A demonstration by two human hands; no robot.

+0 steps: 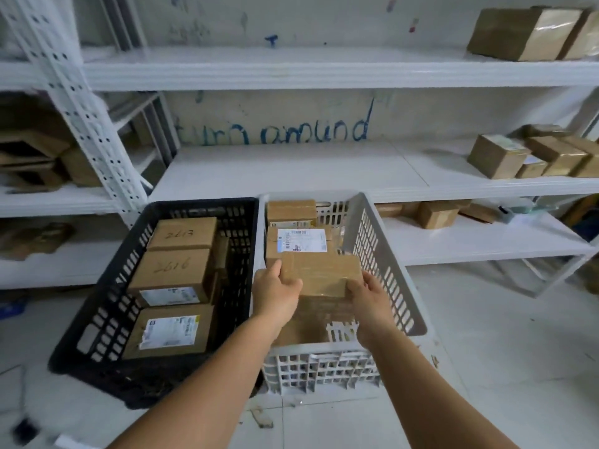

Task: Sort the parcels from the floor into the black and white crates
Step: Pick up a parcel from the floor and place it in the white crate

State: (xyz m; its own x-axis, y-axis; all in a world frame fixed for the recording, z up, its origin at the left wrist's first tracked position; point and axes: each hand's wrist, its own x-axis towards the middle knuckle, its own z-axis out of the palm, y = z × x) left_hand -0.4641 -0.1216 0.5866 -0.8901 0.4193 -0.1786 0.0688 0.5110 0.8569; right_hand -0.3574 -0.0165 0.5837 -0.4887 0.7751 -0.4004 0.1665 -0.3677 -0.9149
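Broadly, shelving: white metal shelves fill the back wall, with loose cardboard boxes at their right end.
Black crate: the black crate sits on the floor on the left, holding several brown parcels, two with handwritten numbers on top.
White crate: the white crate stands touching the black one on its right; a labelled parcel lies at its far end with another box behind it.
Held parcel: a taped brown parcel is over the near half of the white crate, above another parcel, not yet set down as far as I can tell.
Left hand: the left hand grips the parcel's left edge, thumb on top.
Right hand: the right hand grips the right edge, fingers curled around it.
Risk: glossy tape could let the parcel slip if one hand lets go first; dropped tilted, it may wedge against the crate wall or rest crooked on the parcel beneath.
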